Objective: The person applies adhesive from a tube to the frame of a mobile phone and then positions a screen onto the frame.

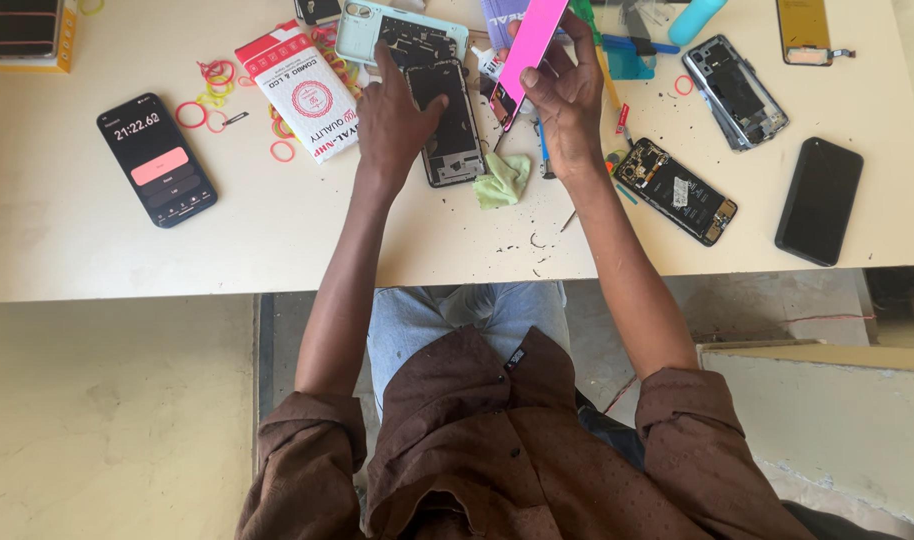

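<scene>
My left hand (397,110) rests on an opened dark phone body (455,135) lying on the cream table (277,230), fingers pressing its upper left part. My right hand (565,95) is raised just right of it, gripping a phone screen panel with a bright pink face (529,45), tilted up on edge. A pale green cloth (504,178) lies below the phone body, between the two wrists. A light blue phone frame (362,28) sits just above my left hand.
A black phone with a lit screen (157,158) lies far left. A white and red packet (302,88) and loose coloured rubber bands (212,95) sit left of centre. Opened phones (675,190) (737,92) and a black phone (819,200) lie right. The table's front edge runs below.
</scene>
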